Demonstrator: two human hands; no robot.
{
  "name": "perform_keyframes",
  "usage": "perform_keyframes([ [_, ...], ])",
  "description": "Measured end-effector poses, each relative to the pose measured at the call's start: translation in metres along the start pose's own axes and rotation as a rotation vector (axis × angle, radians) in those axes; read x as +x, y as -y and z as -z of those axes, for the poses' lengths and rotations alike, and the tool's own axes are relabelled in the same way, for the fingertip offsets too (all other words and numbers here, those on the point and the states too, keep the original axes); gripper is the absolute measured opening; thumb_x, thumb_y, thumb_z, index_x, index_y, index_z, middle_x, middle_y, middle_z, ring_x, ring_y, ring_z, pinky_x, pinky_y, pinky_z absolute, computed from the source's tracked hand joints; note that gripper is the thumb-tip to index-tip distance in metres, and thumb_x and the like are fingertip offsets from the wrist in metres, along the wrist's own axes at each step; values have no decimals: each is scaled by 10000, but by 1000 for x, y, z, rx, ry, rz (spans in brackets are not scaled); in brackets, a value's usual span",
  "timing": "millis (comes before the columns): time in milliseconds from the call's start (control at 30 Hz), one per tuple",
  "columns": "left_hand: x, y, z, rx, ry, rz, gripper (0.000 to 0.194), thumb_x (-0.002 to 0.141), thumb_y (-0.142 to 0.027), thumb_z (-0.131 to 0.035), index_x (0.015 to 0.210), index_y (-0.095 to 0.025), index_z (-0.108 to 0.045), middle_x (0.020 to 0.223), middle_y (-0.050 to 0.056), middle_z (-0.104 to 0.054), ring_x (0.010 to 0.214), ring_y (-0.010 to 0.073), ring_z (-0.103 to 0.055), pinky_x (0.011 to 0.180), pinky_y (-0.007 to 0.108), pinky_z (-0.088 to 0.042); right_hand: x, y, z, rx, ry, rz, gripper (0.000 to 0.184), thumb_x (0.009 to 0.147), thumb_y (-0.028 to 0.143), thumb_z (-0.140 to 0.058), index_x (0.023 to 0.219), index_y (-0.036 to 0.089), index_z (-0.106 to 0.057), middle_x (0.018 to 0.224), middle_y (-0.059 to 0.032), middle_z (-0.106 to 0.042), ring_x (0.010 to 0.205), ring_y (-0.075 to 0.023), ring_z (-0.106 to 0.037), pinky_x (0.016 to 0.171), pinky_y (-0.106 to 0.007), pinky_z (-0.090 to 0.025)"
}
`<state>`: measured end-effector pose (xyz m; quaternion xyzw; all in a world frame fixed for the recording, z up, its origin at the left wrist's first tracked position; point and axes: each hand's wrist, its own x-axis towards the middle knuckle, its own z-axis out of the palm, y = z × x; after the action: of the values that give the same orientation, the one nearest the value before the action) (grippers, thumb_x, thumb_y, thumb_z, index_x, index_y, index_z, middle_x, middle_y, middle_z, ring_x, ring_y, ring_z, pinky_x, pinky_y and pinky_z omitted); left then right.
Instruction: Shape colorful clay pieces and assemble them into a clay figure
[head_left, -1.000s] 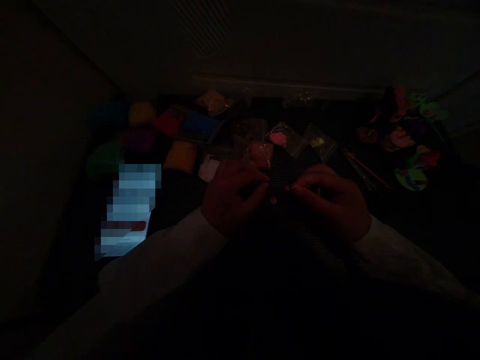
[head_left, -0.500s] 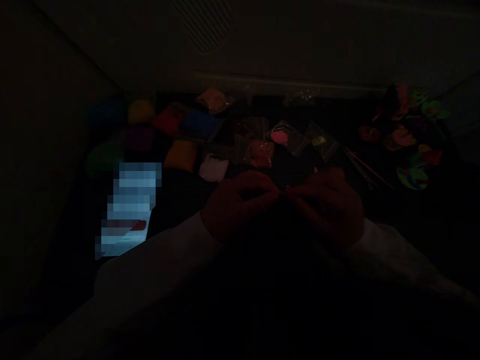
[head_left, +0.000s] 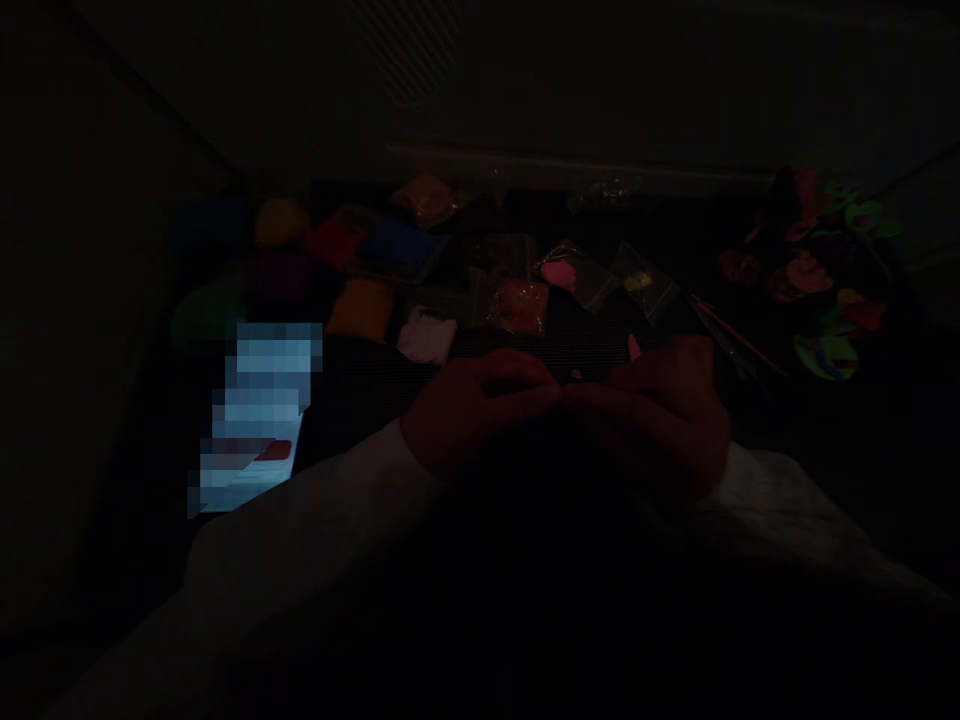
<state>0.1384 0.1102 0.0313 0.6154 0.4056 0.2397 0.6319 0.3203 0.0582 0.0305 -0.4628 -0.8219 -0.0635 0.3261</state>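
Observation:
The scene is very dark. My left hand (head_left: 476, 405) is closed in a pinch, its fingertips pointing right. My right hand (head_left: 660, 420) is pinched too, and its fingertips meet those of the left near the middle. Whatever lies between the fingers is too small and dim to name. Just beyond the fingertips is a tiny pink piece (head_left: 576, 374). A pink strip (head_left: 634, 347) shows behind my right hand, partly covered by it.
Bags of coloured, clay-like material, among them orange (head_left: 361, 310), white (head_left: 427, 334), blue (head_left: 397, 247) and pink (head_left: 558, 275), line the back. A lit phone-like screen (head_left: 266, 410) lies left. Thin sticks (head_left: 739, 335) and colourful shaped pieces (head_left: 825, 355) lie right.
My right hand has shifted slightly left and tilted, so its fingertips now meet my left hand's. The tiny pink piece and more of the pink strip have come into view.

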Motion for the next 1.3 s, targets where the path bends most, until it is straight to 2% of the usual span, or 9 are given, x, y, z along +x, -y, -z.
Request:
perform_keyframes([
  [133,1,0,1,13,-3,-4,132,683,-298,-622,719,-176,-656,839,-11,-626,806,129,-568,767,244,-413,0,1,-1,27,-1,-19,208,698,214,-632,903,251,-620,700,15,-591,655,-112,-479,684,-341,-349],
  [233,0,-2,1,74,-39,-26,144,692,-304,-612,723,-173,-662,841,0,-627,803,130,-567,772,247,-414,0,2,-1,106,-10,-97,220,691,216,-634,910,218,-613,726,-5,-580,697,-127,-501,702,-343,-375],
  [367,-1,-3,-1,187,-147,-140,124,690,-292,-615,720,-182,-665,812,0,-624,804,126,-561,760,238,-418,3,3,1,232,75,-255,169,713,244,-601,871,186,-618,765,-35,-582,757,-151,-525,736,-346,-394],
  [500,-3,-1,-4,288,-207,-217,99,685,-278,-619,726,-199,-662,824,-2,-622,824,133,-559,763,246,-419,5,3,-1,286,110,-298,127,703,267,-612,804,190,-618,753,-24,-604,753,-153,-538,765,-360,-381],
  [767,-4,1,-5,303,-183,-261,99,695,-266,-610,736,-183,-644,834,9,-617,820,133,-562,759,251,-429,6,4,-3,437,151,-430,27,731,239,-584,743,217,-596,750,10,-602,746,-130,-542,842,-376,-356],
  [900,-4,1,-5,271,-170,-260,107,686,-266,-619,744,-177,-639,839,15,-616,825,134,-564,765,254,-433,6,5,-2,492,173,-485,35,739,251,-574,730,221,-590,756,13,-590,728,-126,-540,820,-372,-366],
  [1133,-2,2,-5,258,-155,-235,121,675,-287,-628,721,-176,-639,842,20,-617,832,145,-562,766,262,-437,7,6,-3,533,189,-526,47,733,266,-580,709,228,-593,760,23,-594,743,-130,-548,900,-406,-310],
  [1300,-3,0,-3,199,-124,-168,132,683,-293,-613,734,-173,-638,854,20,-620,833,150,-564,771,269,-438,8,6,-3,600,193,-587,79,730,286,-587,687,220,-596,735,29,-587,722,-117,-548,948,-405,-264],
])
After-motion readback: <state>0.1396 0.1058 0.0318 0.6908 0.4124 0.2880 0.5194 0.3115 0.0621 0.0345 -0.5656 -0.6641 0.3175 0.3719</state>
